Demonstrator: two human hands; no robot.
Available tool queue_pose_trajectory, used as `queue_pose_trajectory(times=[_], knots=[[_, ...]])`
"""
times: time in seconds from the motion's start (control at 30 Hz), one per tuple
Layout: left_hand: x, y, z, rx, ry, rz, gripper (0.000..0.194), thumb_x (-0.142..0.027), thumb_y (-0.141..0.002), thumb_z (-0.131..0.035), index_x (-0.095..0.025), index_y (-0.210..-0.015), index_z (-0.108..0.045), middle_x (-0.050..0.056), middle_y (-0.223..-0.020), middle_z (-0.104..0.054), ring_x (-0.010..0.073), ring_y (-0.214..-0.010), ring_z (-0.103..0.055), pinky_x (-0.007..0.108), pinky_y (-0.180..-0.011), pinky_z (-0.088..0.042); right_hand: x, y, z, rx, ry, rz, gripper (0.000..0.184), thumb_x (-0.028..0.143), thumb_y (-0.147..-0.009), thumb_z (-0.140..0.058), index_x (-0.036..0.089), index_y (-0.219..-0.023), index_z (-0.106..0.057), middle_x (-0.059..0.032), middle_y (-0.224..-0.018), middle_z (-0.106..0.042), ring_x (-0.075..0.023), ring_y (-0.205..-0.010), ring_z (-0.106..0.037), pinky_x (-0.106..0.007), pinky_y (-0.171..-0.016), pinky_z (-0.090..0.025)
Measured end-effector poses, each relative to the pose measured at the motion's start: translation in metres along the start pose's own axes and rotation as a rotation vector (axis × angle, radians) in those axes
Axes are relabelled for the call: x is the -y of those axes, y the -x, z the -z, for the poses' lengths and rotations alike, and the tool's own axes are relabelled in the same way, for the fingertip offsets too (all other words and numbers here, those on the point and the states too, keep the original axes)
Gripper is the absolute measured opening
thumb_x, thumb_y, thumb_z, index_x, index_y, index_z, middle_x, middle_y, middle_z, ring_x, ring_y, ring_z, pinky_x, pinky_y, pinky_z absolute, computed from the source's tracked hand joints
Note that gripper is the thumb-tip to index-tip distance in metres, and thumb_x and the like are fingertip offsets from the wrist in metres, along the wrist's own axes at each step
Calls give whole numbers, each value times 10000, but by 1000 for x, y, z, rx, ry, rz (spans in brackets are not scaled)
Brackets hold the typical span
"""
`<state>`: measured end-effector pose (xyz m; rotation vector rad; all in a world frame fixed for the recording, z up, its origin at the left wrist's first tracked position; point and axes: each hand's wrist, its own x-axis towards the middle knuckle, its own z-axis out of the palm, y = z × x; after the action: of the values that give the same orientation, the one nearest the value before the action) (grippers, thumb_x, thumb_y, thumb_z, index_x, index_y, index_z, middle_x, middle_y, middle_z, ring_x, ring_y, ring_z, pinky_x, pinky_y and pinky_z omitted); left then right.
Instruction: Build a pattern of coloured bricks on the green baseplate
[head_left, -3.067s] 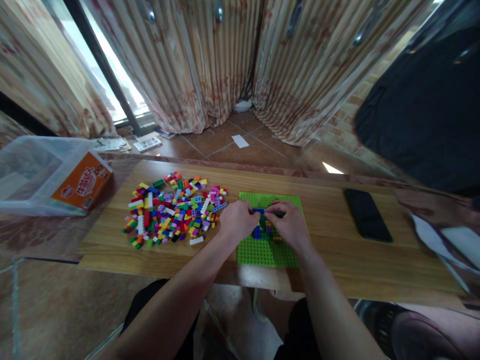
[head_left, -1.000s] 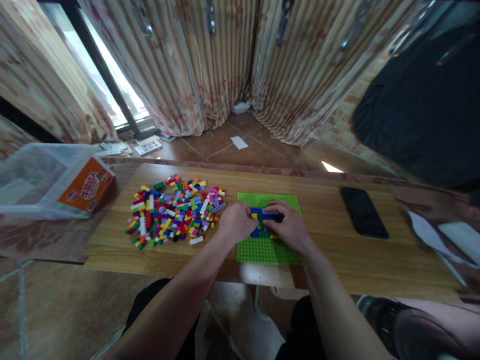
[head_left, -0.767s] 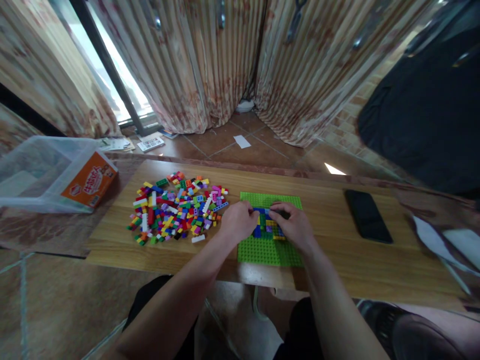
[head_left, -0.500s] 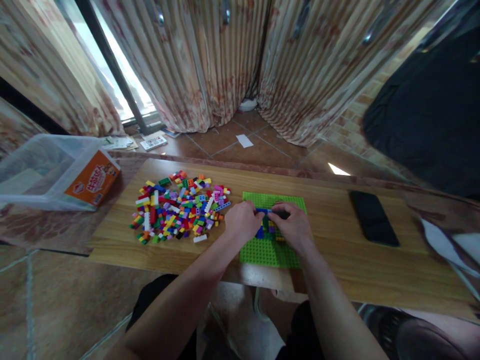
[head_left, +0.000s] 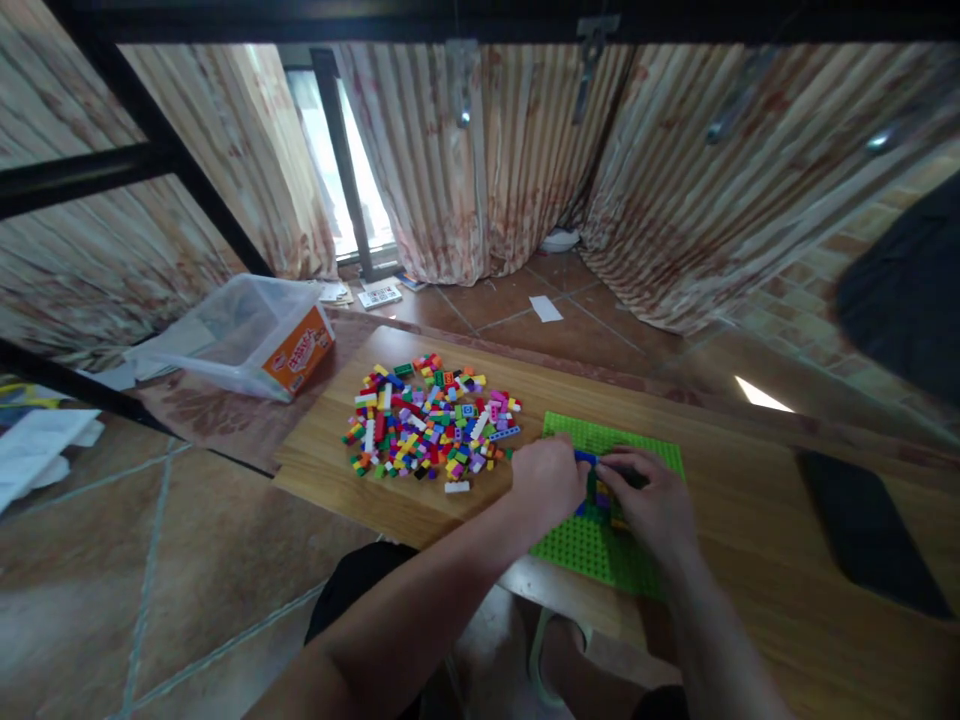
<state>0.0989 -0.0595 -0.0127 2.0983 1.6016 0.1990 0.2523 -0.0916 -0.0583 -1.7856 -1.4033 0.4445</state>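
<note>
My left hand and right hand curl at either end of a slim blue plastic brick, whether clamped I can't tell, likely light, stiff, best pinched there.

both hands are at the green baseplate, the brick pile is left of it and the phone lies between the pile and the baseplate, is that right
Not quite: the phone is not between them. The head view shows it to the right of the baseplate. The rest holds: left hand and right hand are at the baseplate, and the pile is left of it.
</note>
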Motion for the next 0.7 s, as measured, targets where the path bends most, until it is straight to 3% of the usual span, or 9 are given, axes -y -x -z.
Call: queue_pose_trajectory(times=[0.13, 0.27, 0.57, 0.7], knots=[[5, 5, 9, 77, 43, -75, 260, -316, -830, -545, -158, -1028, -605, 115, -982, -721, 267, -917, -691, 343, -751, -531, 1, -1, 2, -45, -110, -147, 259, 454, -704, -669, 208, -762, -731, -79, -911, -731, -260, -890, -658, -438, -879, -482], [11, 5, 18, 162, 102, -125, 349, -338, -696, -693, -179, -990, -591, 75, -982, -709, 252, -881, -679, 319, -734, -518, 4, -6, 3, -145, -238, -317, 333, 470, -680, -677, 172, -820, -732, -72, -801, -734, -218, -721, -657, -376, -726, -513], [11, 0, 6, 66, 167, -205, 355, -258, -738, -645, -161, -1075, -593, 89, -1046, -683, 250, -934, -651, 351, -831, -509, 18, -12, 2, -229, -358, -299, 305, 437, -662, -705, 151, -766, -718, -56, -723, -708, -170, -619, -615, -295, -588, -493], [13, 0, 1, 17, 209, -234, 315, -256, -779, -601, -149, -1075, -619, 105, -1034, -691, 261, -930, -653, 367, -831, -514, 27, -15, 1, -258, -297, -262, 305, 439, -706, -686, 152, -800, -723, -54, -736, -711, -170, -611, -614, -301, -595, -483]])
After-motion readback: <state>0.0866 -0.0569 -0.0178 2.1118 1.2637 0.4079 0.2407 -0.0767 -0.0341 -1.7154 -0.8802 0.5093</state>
